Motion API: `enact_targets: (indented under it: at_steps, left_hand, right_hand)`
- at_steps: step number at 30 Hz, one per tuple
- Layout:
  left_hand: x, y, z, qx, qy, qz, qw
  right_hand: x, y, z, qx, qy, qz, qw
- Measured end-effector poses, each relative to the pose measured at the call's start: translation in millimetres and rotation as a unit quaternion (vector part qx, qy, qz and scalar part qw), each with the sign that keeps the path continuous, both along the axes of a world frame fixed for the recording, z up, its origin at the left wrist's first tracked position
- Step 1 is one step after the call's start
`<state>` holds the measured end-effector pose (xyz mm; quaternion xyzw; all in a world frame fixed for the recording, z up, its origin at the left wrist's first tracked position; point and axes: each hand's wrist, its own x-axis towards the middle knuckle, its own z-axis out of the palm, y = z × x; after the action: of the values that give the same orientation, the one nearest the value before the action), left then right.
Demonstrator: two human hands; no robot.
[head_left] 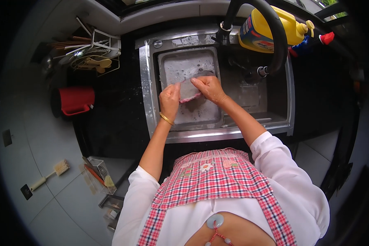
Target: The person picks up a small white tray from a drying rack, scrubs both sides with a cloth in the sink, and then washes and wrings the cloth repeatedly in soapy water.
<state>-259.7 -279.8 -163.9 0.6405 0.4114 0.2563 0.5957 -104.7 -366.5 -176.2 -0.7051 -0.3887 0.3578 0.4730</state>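
Between my two hands a wet greyish cloth (188, 88) with a pink edge is stretched over the basin. My left hand (169, 97) grips its left side, thumb on top, and a gold bangle circles that wrist. Its right side is pinched in my right hand (209, 88). Below lies a rectangular basin (200, 121) of sudsy, greyish water, set in the left part of a stainless steel sink (146, 89). Something dark and rounded shows behind my right hand, too hidden to name.
A black faucet (279, 40) arches over the sink's right side. Behind it stand a yellow pump jug (264, 29) and a red-capped bottle (313, 41). On the left are a utensil rack (106, 43) and a red container (77, 98). A brush (50, 175) hangs on the tiled wall.
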Motion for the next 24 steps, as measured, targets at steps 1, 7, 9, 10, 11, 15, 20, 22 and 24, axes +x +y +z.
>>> enact_targets:
  at_steps: [1,7,9,10,11,15,20,22,24]
  left_hand:
    - [-7,-5,-21,0.091,0.086,-0.063,0.99]
    - [-31,-31,-112,0.299,0.23,-0.157,0.913]
    - [-29,-34,-117,0.273,0.303,-0.166,0.898]
    - [-23,-34,-116,0.241,0.368,-0.173,0.881]
    - [-21,-33,-115,0.208,0.431,-0.178,0.86]
    - [-31,-25,-106,0.259,0.424,-0.148,0.855]
    - [-22,-3,-60,0.037,0.013,-0.082,0.996]
    - [-11,0,-78,-0.301,-0.172,0.021,0.938]
    - [12,-6,-108,-0.383,-0.204,0.137,0.891]
  right_hand:
    - [-3,-6,-15,-0.076,-0.024,0.052,0.995]
    - [-32,-29,-102,-0.111,-0.337,0.07,0.932]
    - [-33,-29,-109,-0.151,-0.334,0.061,0.928]
    - [-33,-27,-111,-0.19,-0.33,0.05,0.923]
    - [-33,-25,-113,-0.189,-0.332,0.052,0.923]
    - [-19,-13,-69,-0.149,-0.252,0.078,0.953]
    - [21,-21,-54,0.013,0.35,-0.01,0.936]
    - [0,-2,-81,0.102,0.584,-0.213,0.776]
    - [-32,17,-90,0.054,0.393,-0.19,0.898]
